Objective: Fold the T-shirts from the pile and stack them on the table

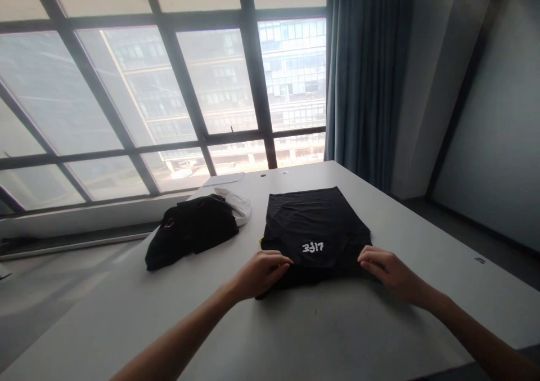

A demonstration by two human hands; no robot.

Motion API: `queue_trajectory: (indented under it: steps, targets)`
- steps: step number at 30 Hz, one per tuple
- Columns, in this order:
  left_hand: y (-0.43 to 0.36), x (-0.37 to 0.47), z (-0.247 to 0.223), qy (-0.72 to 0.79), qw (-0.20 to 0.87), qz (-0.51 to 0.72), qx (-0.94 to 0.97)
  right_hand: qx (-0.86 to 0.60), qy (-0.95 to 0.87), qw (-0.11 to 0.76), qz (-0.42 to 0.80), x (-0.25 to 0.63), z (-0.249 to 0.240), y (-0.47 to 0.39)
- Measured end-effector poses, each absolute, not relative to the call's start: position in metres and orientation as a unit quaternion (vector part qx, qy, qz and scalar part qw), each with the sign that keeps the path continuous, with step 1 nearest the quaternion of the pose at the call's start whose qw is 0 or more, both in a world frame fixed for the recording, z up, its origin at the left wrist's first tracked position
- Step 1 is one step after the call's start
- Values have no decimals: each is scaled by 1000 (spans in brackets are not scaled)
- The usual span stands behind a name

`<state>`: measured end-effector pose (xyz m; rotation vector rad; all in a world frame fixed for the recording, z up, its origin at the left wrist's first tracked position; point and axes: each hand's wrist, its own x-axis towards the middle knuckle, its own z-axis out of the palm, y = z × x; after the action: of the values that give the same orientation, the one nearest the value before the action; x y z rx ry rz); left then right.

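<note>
A black garment (314, 218) with white lettering, upside down to me, lies on the white table (320, 336). Its sides are folded in, and a bit of yellow shows at its left edge. My left hand (270, 269) pinches the near left part of the cloth between thumb and fingers. At the near right edge, my right hand (386, 271) grips the same garment in a pinch. Below both hands, a darker layer of the cloth rests on the tabletop.
A crumpled black garment (194, 223) lies to the left, with a white cloth (238, 205) at its far side. Flat white paper (223, 179) rests near the far edge. Windows (223, 83) and a blue curtain (363, 83) stand beyond the table.
</note>
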<state>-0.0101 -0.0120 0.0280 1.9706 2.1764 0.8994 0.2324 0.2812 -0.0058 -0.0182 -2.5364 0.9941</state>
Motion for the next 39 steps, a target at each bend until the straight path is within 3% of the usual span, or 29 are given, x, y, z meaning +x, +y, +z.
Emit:
queue_trajectory:
  steps: [4, 8, 17, 22, 31, 36, 39]
  targets:
    - [25, -47, 36, 748, 55, 313, 582, -51, -920, 197, 335, 193, 13, 305]
    - [66, -96, 40, 759, 164, 308, 549, -25, -943, 145, 298, 141, 25, 333]
    - [111, -179, 19, 790, 257, 242, 501, -72, -990, 54, 113, 53, 21, 374]
    - [124, -206, 14, 800, 298, 204, 480, -79, -993, 41, 71, 29, 17, 378]
    - [133, -201, -3, 813, 176, 253, 495, -113, -988, 59, 90, 12, -9, 392]
    - [86, -188, -8, 823, 79, 320, 463, -225, -930, 224, 186, 61, -17, 419]
    - [39, -177, -20, 841, 42, 368, 394, -322, -890, 245, 209, 107, -30, 430]
